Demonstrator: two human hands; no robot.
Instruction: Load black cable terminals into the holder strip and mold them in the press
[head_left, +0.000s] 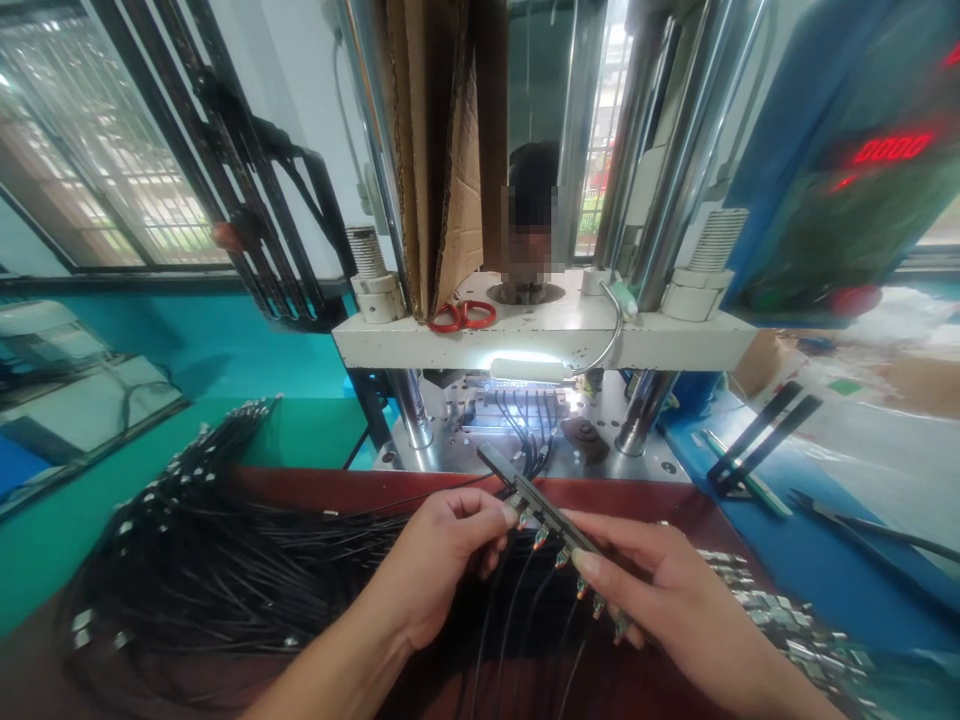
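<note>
A narrow dark metal bar (553,515) lies aslant in front of the press, with several small cable connectors (541,538) in a row along its near side. Thin black cables (517,610) trail down from them. My right hand (675,590) grips the lower right part of the bar, thumb on the near side and fingers behind. Near the upper left end, my left hand (439,560) pinches a cable connector (517,503) between thumb and forefinger, touching the bar's edge. The other left fingers are curled.
A large bundle of black cables (247,560) covers the left of the red-brown table. Metal connector pieces (795,610) lie right, beside pliers (847,515). The press plate (540,345) holds red-handled scissors (463,317); a lit fixture (506,410) with cables sits below.
</note>
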